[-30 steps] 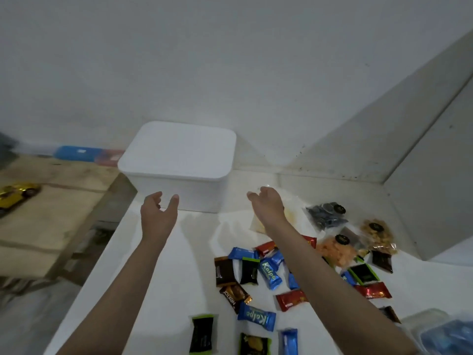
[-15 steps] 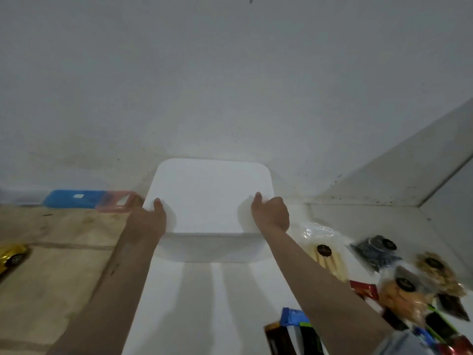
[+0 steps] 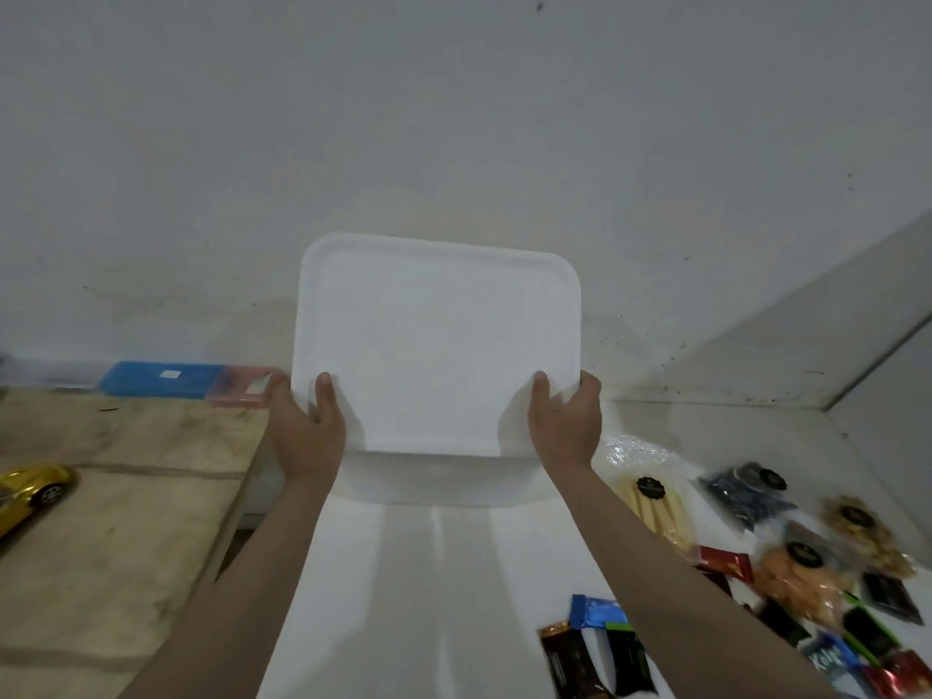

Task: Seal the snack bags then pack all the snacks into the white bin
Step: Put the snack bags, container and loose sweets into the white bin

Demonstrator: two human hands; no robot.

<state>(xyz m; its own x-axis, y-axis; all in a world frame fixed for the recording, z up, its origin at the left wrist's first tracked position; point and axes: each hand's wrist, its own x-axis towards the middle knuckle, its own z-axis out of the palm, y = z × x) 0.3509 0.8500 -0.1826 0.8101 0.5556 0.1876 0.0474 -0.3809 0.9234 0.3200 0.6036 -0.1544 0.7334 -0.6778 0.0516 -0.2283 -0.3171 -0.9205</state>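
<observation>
The white bin's lid (image 3: 433,340) is tilted up toward me, lifted off the white bin (image 3: 433,479) below it at the back of the white table. My left hand (image 3: 305,428) grips the lid's left edge, thumb on top. My right hand (image 3: 567,426) grips its right edge the same way. Clear snack bags lie to the right: one with pale sticks (image 3: 653,507), one with dark pieces (image 3: 741,494), one with orange pieces (image 3: 802,582), one with nuts (image 3: 867,534). Several small wrapped snacks (image 3: 600,648) are scattered at the lower right.
A wooden surface (image 3: 116,522) lies left of the table, with a yellow toy car (image 3: 33,491) on it. A blue and red box (image 3: 186,385) rests against the wall behind it. Grey walls close in the back and right.
Both hands reached forward, took the lid by its sides, and have raised and tilted it off the bin. The camera has moved closer.
</observation>
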